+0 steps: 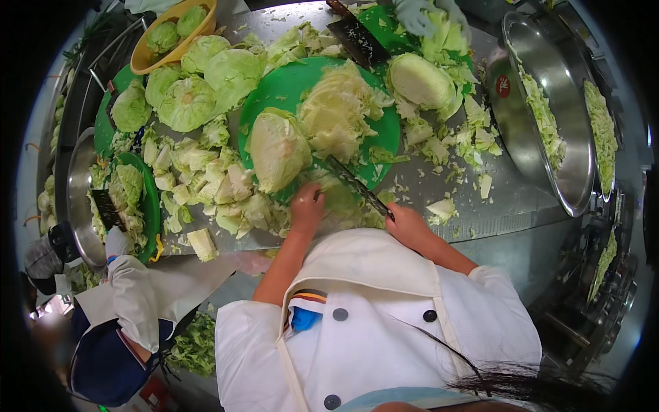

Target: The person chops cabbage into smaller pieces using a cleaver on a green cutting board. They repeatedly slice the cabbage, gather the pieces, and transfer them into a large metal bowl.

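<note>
A round green cutting board [278,82] lies before me on the metal table. On it rest a pale half head of cabbage [278,149] and a heap of cut cabbage leaves [340,110]. My right hand [409,224] is closed around the handle of a dark-bladed knife [355,180], whose blade slants up and left over the board. My left hand [307,206] is at the board's near edge, below the half cabbage, fingers curled beside loose leaves; whether it grips anything is unclear.
Cabbage chunks [226,180] and whole cabbages [188,103] lie left, below a yellow basket [206,31]. A co-worker's gloved hand [417,18] is near a cleaver [358,41] ahead. Another co-worker's gloved hand [118,242] holds a cleaver at left. A large steel bowl [530,123] stands right.
</note>
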